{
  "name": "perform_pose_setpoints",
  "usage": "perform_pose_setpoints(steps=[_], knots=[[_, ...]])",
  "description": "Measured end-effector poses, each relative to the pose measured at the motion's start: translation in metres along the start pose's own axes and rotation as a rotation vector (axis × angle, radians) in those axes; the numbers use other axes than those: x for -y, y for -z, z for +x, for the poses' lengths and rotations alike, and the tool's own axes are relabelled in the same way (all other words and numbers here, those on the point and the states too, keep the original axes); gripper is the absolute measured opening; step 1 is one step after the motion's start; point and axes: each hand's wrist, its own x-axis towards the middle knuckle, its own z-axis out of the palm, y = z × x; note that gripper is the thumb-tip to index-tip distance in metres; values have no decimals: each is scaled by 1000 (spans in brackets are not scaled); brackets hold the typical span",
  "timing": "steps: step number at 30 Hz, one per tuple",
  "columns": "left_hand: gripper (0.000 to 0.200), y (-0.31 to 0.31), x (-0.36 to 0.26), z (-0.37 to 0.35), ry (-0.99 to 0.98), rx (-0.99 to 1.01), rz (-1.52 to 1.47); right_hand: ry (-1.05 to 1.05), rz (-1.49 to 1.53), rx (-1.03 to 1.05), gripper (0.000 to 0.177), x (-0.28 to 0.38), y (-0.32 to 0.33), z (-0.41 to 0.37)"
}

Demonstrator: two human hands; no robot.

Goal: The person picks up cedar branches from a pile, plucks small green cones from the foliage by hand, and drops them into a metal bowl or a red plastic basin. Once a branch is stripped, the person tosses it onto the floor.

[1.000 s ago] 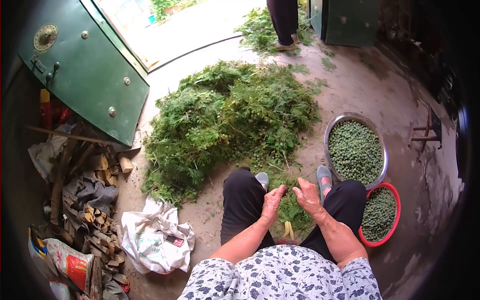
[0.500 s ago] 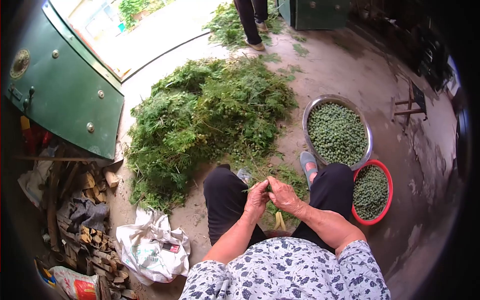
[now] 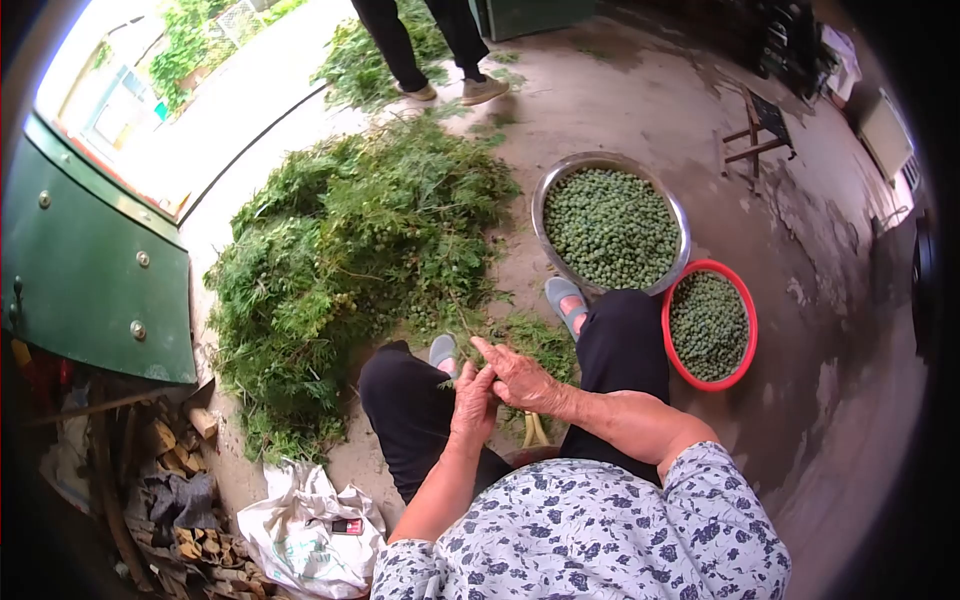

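My left hand [image 3: 472, 404] and my right hand [image 3: 522, 380] meet above my lap, their fingers closed around a thin green sprig [image 3: 462, 318] that sticks up between them. Beyond them spreads a big heap of leafy green branches [image 3: 350, 240]. To the right, a steel basin [image 3: 684, 225] is full of round green berries [image 3: 612, 226]. Next to it, a red basin [image 3: 755, 335] holds more of the same small berries. Loose green sprigs [image 3: 540, 342] lie on the floor between my feet.
A person in dark trousers [image 3: 392, 40] stands beyond the heap. At left are a green metal door [image 3: 95, 270], split firewood [image 3: 180, 450] and a white sack [image 3: 305, 530] with a small red-and-black box on it. A folding stool [image 3: 765, 125] stands upper right.
The view has swung right, so the basins and heap sit further left. My hands stay together, with the right fingers now across the left. The other person's legs are further apart.
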Motion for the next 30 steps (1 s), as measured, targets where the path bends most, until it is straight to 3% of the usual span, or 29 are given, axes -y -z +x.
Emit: perform_pose_setpoints(steps=[3,7,10,12,13,15,18,20,21,25,30], knots=[[21,-30,-25,-17,-64,-22,52,36,20,40,77,3,10,1],[30,-42,-56,-23,-301,-28,30,288,7,-241,77,17,36,8],[29,-51,-98,-43,-511,-56,27,180,142,-257,66,12,66,13],[28,-49,-134,-61,-676,-89,76,100,174,-358,49,0,92,17],[28,-47,-152,-71,-756,-93,104,133,28,-497,33,-2,106,20],[29,-38,-176,-86,-863,-252,174,-49,260,-523,25,-13,126,22],[31,25,-182,-85,-837,-303,331,-110,267,-626,21,-31,143,25],[30,71,-162,-81,-693,-408,369,-196,272,-682,20,-43,148,25],[29,103,-144,-84,-625,-462,413,-291,293,-687,19,-45,149,21],[23,188,-60,-97,-370,-577,528,-277,475,-742,18,-54,148,18],[24,309,25,-127,32,-688,1030,-310,615,-742,19,-68,154,9]])
